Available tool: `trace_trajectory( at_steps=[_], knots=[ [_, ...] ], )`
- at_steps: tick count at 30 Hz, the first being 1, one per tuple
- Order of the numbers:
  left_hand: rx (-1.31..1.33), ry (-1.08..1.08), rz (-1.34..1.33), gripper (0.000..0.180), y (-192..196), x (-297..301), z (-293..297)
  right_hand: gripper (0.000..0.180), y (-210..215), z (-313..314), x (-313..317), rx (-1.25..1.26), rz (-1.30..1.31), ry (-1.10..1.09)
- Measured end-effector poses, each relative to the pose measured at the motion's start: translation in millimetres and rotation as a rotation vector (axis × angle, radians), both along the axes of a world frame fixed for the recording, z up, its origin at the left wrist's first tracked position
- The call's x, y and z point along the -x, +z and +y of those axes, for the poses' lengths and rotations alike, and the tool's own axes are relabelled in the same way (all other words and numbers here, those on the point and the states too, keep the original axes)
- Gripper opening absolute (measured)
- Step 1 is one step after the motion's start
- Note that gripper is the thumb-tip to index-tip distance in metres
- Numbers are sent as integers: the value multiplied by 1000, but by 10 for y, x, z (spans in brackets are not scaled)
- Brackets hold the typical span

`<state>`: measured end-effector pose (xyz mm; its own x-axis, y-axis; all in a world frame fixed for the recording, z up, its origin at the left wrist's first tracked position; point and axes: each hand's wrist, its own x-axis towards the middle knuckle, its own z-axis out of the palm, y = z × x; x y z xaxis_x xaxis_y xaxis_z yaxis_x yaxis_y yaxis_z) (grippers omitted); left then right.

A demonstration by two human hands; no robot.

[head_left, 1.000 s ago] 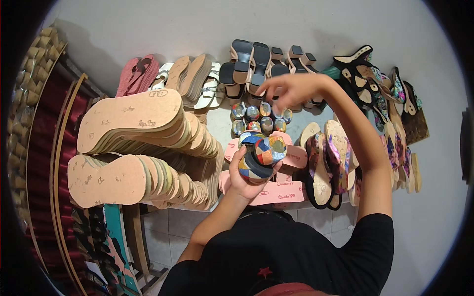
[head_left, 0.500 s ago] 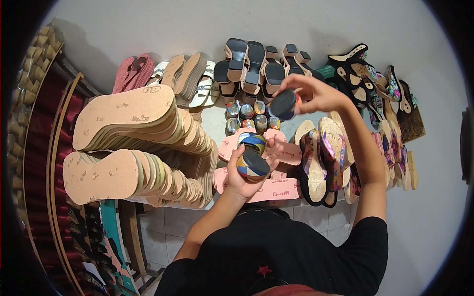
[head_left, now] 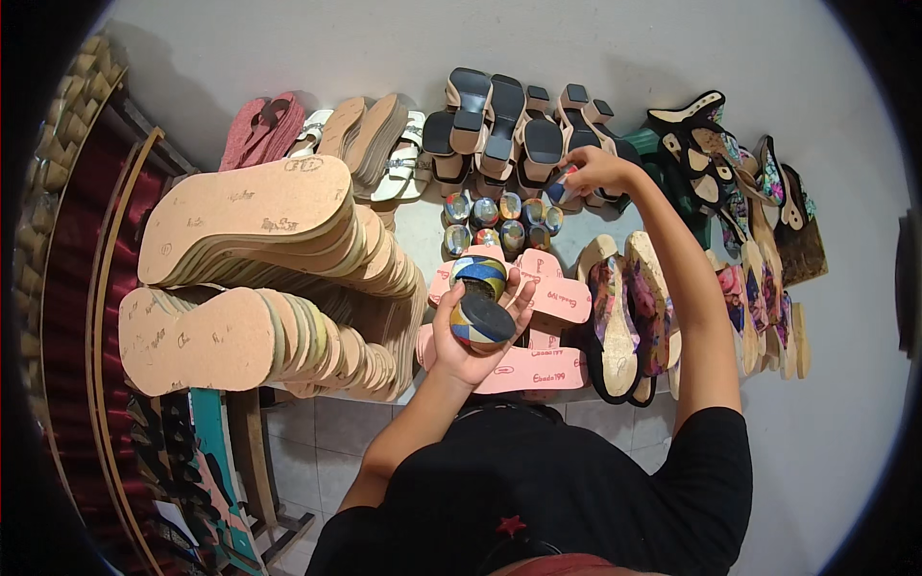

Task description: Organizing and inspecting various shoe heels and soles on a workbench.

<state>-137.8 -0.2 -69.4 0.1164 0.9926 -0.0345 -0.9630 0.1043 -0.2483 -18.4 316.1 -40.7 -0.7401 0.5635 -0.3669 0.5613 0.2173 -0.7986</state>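
My left hand is closed around two shoe heels, held above pink insoles. The nearer heel turns its dark flat end up; its side has blue, yellow and white patches. The other heel, patterned alike, rests against its far side. At the far right of the table, my right hand pinches a blue and red patterned heel between thumb and fingers. It is at the right end of rows of similar heels standing on the white table. Part of this heel is hidden by my fingers.
Long stacks of tan sole boards fill the table's left side. Black-soled heeled sandals lie along the back. Floral sandals stand to the right, under my right forearm, with more piled up at the far right.
My right hand has moved away from me and lowered its heel toward the end of the heel rows, tilting it. My left hand still holds its two heels, shifted slightly left.
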Motion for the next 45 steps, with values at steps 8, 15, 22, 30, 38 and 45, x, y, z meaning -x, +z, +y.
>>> trace_trajectory(
  at_steps=[8,15,22,30,38,45],
  knots=[
    [-33,-49,-3,54,-25,-45,88,51,-910,575,300,47,-988,-27],
    [-26,5,37,54,-119,31,-27,55,-1152,269,535,30,-1125,96],
    [51,1,52,53,-175,60,-23,51,-1771,606,449,-249,-1048,-165],
    [33,22,83,52,-216,72,-28,39,-1613,461,547,-358,-888,-319],
    [59,31,132,51,-158,77,-12,51,-1463,442,579,-331,-970,25],
    [58,-26,195,46,-86,-2,75,61,-89,-108,817,8,-763,196]
  ],
)
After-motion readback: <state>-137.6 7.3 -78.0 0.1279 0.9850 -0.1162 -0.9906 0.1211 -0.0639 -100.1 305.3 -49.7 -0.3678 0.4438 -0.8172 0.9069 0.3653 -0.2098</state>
